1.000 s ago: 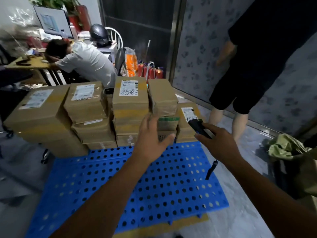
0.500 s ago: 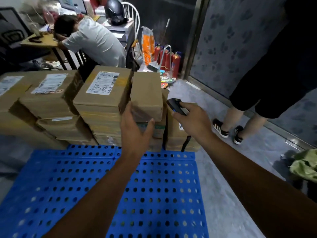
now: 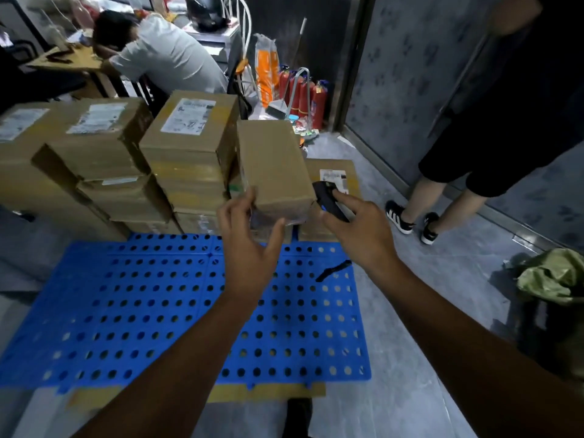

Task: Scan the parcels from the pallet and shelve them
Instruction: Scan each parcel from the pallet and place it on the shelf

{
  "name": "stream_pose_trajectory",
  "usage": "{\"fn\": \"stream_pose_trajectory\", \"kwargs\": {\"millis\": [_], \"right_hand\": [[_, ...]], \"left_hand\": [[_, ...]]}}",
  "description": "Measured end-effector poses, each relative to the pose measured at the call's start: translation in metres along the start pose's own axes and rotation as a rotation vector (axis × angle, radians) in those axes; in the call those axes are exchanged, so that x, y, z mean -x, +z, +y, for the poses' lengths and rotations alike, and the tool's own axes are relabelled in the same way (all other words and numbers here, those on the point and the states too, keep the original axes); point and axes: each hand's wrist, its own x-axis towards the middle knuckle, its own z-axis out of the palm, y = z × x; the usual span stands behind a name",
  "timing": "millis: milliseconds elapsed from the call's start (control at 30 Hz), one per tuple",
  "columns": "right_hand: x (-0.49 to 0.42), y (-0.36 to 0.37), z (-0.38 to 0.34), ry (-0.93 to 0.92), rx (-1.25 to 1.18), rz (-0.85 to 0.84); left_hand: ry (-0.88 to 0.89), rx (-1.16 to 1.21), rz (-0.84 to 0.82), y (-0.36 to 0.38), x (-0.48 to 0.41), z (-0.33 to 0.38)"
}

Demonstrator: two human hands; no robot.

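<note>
At frame centre the left hand [image 3: 249,248] pinches the near end of a plain brown parcel [image 3: 271,162] at the top of the stack [image 3: 189,172], which stands on the far edge of the blue pallet [image 3: 158,311]. Just right of it, the right hand [image 3: 363,229] curls round a black scanner [image 3: 328,197]. Held by one end only, the parcel could tip or slip when lifted. No label shows on its top, so a scan may miss

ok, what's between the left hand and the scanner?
Head view: near end of the plain brown parcel, gripped by the left hand; the right hand holds the scanner.
</note>
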Motion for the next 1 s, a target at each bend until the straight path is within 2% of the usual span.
{"fn": "stream_pose_trajectory", "kwargs": {"millis": [200,433,533,600,667,700,767,833,867,1000], "right_hand": [[0.135,0.010,0.041,0.096,0.094,-0.051],[0.238,0.050,0.105,0.218,0.202,-0.239],[0.251,0.060,0.121,0.277,0.178,-0.288],[0.255,0.063,0.128,0.300,0.140,-0.298],[0.256,0.061,0.132,0.318,0.114,-0.276],[0.255,0.060,0.133,0.321,0.105,-0.253],[0.253,0.055,0.134,0.327,0.094,-0.216],[0.249,0.051,0.133,0.340,0.073,-0.213],[0.247,0.048,0.132,0.342,0.072,-0.215],[0.238,0.041,0.130,0.318,0.098,-0.225]], "left_hand": [[-0.005,-0.045,-0.065,-0.044,0.122,-0.005],[-0.186,-0.117,-0.233,-0.072,0.239,-0.050],[-0.245,-0.127,-0.262,-0.071,0.255,-0.068],[-0.264,-0.217,-0.272,-0.067,0.259,-0.072],[-0.178,-0.357,-0.287,-0.061,0.253,-0.069],[-0.078,-0.439,-0.337,-0.058,0.247,-0.067],[0.070,-0.616,-0.542,-0.047,0.233,-0.066],[0.045,-0.714,-0.734,-0.036,0.225,-0.069],[0.014,-0.746,-0.767,-0.032,0.224,-0.071],[-0.012,-0.645,-0.669,-0.032,0.226,-0.077]]}}
